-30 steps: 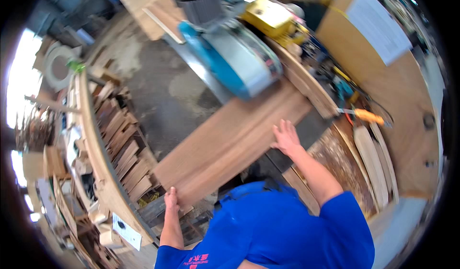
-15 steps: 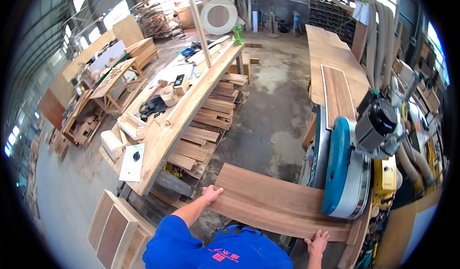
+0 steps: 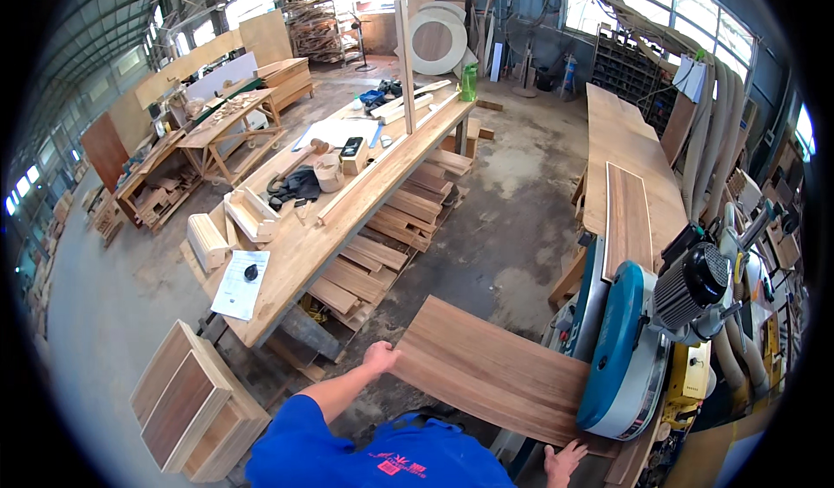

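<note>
Board [image 3: 495,371] of reddish-brown wood is held flat above the concrete floor [image 3: 512,227], its right end passing beneath the blue guard of the mitre saw [image 3: 643,349]. Its left end is clasped at the near corner by the left hand [image 3: 380,357], whose grip is closed on the edge, while the right hand [image 3: 563,464] is laid with fingers spread against the near edge beside the saw, its grip open and flat. Beyond, a long wooden surface [image 3: 347,201] is seen loaded with offcuts, paper sheets and small tools, with stacked planks [image 3: 382,253] beneath it.
</note>
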A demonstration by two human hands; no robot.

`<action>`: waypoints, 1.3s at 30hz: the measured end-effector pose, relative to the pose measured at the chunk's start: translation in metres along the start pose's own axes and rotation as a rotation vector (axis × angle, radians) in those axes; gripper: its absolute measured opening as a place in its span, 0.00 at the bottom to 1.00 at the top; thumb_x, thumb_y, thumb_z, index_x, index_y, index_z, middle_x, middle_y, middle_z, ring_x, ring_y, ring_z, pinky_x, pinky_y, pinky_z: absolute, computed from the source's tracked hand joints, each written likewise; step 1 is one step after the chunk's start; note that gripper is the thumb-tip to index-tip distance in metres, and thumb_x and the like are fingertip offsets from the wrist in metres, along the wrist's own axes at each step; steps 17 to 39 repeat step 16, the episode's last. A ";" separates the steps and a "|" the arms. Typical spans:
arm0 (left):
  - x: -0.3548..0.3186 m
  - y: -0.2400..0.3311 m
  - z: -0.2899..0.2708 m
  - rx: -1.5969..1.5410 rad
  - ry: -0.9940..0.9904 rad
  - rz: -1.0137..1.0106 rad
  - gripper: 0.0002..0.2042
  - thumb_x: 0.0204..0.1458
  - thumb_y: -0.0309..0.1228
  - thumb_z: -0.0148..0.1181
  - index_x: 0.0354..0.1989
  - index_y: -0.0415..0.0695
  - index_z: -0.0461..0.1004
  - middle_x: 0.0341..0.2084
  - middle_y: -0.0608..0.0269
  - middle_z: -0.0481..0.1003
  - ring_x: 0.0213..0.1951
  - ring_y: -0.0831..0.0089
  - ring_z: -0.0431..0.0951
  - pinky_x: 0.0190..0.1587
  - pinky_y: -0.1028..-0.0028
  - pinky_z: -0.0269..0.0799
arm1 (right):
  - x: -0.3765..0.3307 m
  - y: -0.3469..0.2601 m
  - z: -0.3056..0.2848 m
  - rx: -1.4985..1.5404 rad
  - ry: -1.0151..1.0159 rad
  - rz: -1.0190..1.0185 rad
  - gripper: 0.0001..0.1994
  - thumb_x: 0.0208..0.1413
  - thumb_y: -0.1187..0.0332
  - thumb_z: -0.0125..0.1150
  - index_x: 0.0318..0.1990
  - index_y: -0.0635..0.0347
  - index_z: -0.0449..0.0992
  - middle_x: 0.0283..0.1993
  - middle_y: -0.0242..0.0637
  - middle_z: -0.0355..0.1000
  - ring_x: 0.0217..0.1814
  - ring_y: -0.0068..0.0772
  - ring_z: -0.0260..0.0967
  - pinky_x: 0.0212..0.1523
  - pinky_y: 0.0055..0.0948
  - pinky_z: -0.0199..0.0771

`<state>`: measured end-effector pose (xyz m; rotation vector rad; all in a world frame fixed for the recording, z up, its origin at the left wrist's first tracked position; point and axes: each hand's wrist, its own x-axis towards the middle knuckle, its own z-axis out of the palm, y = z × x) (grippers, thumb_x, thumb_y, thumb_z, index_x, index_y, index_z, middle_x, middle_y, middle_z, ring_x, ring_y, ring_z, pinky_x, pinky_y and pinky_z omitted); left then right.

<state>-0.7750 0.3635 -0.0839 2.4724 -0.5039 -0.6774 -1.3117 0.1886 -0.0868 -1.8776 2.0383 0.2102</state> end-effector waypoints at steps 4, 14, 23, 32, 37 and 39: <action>0.003 0.021 -0.011 -0.192 -0.062 -0.091 0.23 0.47 0.40 0.64 0.49 0.39 0.77 0.45 0.50 0.79 0.47 0.62 0.79 0.50 0.66 0.74 | -0.016 -0.008 0.027 0.066 -0.052 0.074 0.51 0.45 0.51 0.67 0.71 0.66 0.45 0.75 0.59 0.33 0.78 0.61 0.30 0.73 0.50 0.44; 0.040 0.042 -0.013 -0.330 -0.164 -0.166 0.23 0.49 0.36 0.64 0.52 0.39 0.75 0.48 0.52 0.77 0.51 0.65 0.77 0.54 0.70 0.70 | -0.029 -0.032 0.036 -0.081 -0.270 0.127 0.52 0.45 0.50 0.66 0.72 0.64 0.42 0.76 0.56 0.30 0.78 0.60 0.26 0.74 0.51 0.40; 0.045 0.053 -0.014 -0.330 -0.185 -0.158 0.22 0.49 0.36 0.64 0.53 0.39 0.75 0.49 0.52 0.77 0.52 0.65 0.76 0.55 0.70 0.70 | -0.029 -0.032 0.034 -0.107 -0.305 0.144 0.52 0.45 0.50 0.66 0.72 0.64 0.41 0.77 0.56 0.29 0.78 0.59 0.26 0.74 0.51 0.39; 0.045 0.053 -0.014 -0.330 -0.185 -0.158 0.22 0.49 0.36 0.64 0.53 0.39 0.75 0.49 0.52 0.77 0.52 0.65 0.76 0.55 0.70 0.70 | -0.029 -0.032 0.034 -0.107 -0.305 0.144 0.52 0.45 0.50 0.66 0.72 0.64 0.41 0.77 0.56 0.29 0.78 0.59 0.26 0.74 0.51 0.39; 0.045 0.053 -0.014 -0.330 -0.185 -0.158 0.22 0.49 0.36 0.64 0.53 0.39 0.75 0.49 0.52 0.77 0.52 0.65 0.76 0.55 0.70 0.70 | -0.029 -0.032 0.034 -0.107 -0.305 0.144 0.52 0.45 0.50 0.66 0.72 0.64 0.41 0.77 0.56 0.29 0.78 0.59 0.26 0.74 0.51 0.39; 0.045 0.053 -0.014 -0.330 -0.185 -0.158 0.22 0.49 0.36 0.64 0.53 0.39 0.75 0.49 0.52 0.77 0.52 0.65 0.76 0.55 0.70 0.70 | -0.029 -0.032 0.034 -0.107 -0.305 0.144 0.52 0.45 0.50 0.66 0.72 0.64 0.41 0.77 0.56 0.29 0.78 0.59 0.26 0.74 0.51 0.39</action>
